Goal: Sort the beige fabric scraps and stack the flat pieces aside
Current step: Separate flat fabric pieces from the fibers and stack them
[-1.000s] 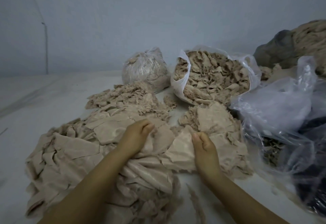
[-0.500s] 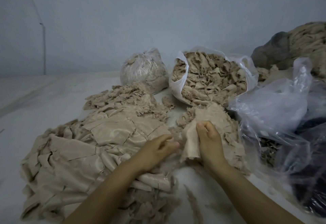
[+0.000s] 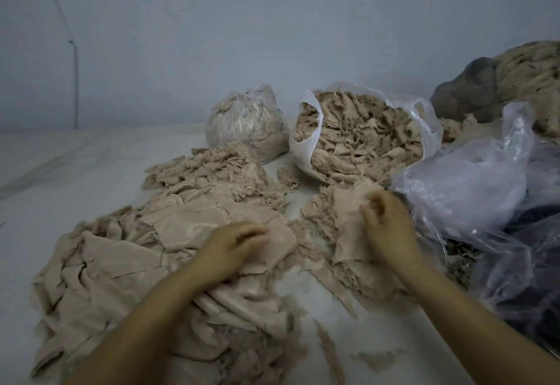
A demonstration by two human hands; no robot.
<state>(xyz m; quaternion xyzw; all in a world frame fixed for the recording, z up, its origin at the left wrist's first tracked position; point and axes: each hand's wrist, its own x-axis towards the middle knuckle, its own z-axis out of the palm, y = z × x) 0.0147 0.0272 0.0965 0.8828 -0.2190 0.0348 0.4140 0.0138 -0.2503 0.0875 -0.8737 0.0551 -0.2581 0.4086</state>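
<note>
My left hand (image 3: 235, 245) had moved onto the flat stack (image 3: 169, 233), fingers curled, grip unclear; my right hand (image 3: 386, 224) pinched another scrap (image 3: 348, 227); sorting went on.

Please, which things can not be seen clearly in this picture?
- Head view: fingers of left hand and right hand are motion-blurred; grip unclear.
- Dark contents of the clear plastic bag: veiled by plastic, cut by the right edge.
- Pile of flat pieces: lower part cut off, partly behind the left arm.
</note>
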